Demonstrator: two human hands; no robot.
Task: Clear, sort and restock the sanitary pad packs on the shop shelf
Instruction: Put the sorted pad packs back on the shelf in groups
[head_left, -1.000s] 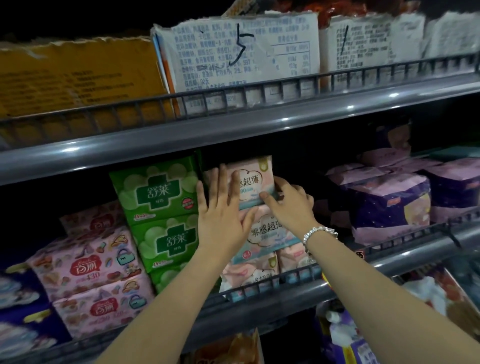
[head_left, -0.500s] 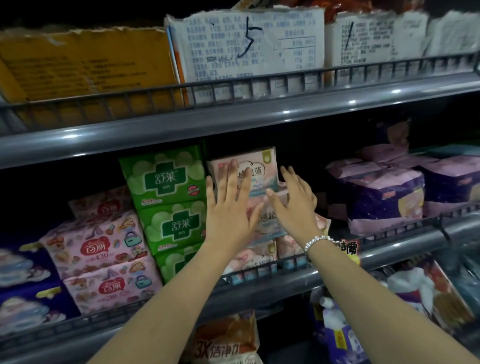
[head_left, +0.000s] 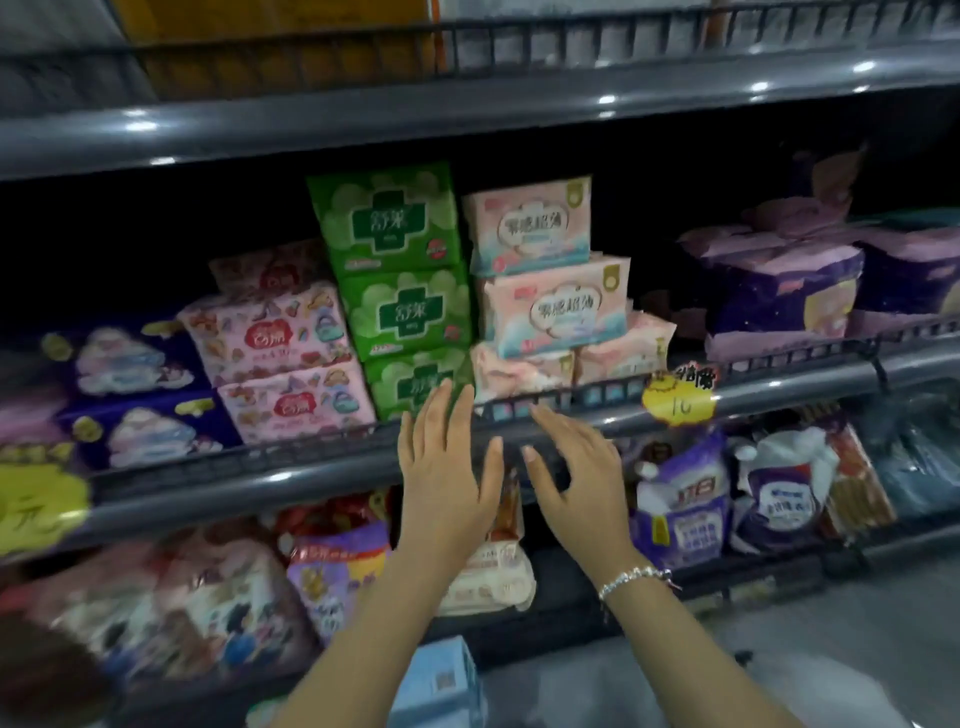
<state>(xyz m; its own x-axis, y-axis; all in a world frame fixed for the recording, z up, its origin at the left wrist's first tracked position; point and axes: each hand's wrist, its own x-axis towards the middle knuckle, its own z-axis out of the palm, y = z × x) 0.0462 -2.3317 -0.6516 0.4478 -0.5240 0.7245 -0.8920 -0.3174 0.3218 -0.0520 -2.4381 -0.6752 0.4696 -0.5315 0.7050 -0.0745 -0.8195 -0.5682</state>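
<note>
I had both hands in front of the middle shelf's wire rail (head_left: 291, 457), neither one holding a pack. My left hand (head_left: 441, 467) had its fingers straight and spread, tips against the rail below the green stack; my right hand (head_left: 576, 473) was loosely spread with relaxed fingers and a bead bracelet (head_left: 635, 578) at the wrist.

The pink packs (head_left: 550, 306) sat stacked on that shelf, just right of the green packs (head_left: 400, 270). To restock well, I judged each added pack should go in face-out, square on the stack, and stay behind the rail.

The green packs read 舒莱. The pink ones seemed to read 零感超薄. A yellow price tag (head_left: 679, 402) seemed to show 10.
</note>
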